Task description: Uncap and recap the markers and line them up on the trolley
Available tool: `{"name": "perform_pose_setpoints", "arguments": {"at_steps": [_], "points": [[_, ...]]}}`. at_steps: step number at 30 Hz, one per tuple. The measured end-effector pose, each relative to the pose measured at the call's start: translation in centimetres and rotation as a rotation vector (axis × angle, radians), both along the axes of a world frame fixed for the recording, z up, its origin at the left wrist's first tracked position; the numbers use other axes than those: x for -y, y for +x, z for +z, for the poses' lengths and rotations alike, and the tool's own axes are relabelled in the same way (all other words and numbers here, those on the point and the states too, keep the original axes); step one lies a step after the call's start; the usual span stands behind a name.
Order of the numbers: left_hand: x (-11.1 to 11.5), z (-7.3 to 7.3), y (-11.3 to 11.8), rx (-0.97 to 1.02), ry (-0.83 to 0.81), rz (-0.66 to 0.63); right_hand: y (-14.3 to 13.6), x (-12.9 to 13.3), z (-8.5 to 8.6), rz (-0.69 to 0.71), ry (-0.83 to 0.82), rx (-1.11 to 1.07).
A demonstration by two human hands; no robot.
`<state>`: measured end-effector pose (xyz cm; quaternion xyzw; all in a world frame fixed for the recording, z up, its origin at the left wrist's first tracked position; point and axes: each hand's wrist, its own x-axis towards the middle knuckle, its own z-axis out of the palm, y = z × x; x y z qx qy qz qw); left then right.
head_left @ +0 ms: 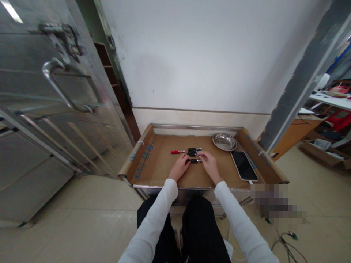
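On a cardboard-lined tray table, my left hand and my right hand rest close together, both touching a small black pen-like piece that lies between their fingertips. Just beyond it lie two more black pens, one behind the other. A red pen lies to the left of them, apart from both hands. The small size hides how firmly the fingers grip the black piece.
A round steel bowl sits at the tray's back right. A dark phone lies flat on the right with a cable at its near end. A metal door with a handle stands at the left, a white wall behind.
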<state>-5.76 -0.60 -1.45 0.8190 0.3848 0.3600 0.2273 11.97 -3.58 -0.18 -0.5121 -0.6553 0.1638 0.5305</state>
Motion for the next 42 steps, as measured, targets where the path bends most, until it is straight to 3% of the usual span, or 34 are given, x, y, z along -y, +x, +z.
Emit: {"name": "perform_pose_setpoints", "arguments": {"at_steps": [6,11,17,29,32,38,42], "points": [[0.0,-0.2,0.1,0.005,0.010,0.008,-1.2,-2.4,0.6,0.123,-0.067,0.080],[0.1,0.1,0.1,0.004,-0.016,0.003,0.2,-1.1,-0.1,-0.032,0.019,0.159],[0.1,0.1,0.1,0.008,-0.022,-0.015,1.0,0.7,-0.8,-0.099,-0.005,0.437],[-0.1,0.2,0.3,-0.001,0.004,0.069,0.5,0.0,-1.9,-0.082,-0.028,0.348],[0.5,0.9,0.4,-0.023,0.078,0.153,0.5,0.4,-1.6,-0.108,-0.020,0.391],[0.9,1.8,-0.9,-0.121,0.160,0.592,0.2,1.4,-0.9,-0.044,0.021,0.358],[0.2,1.6,-2.7,-0.268,0.096,0.639,-0.2,1.5,-0.9,0.062,0.037,0.447]]}}
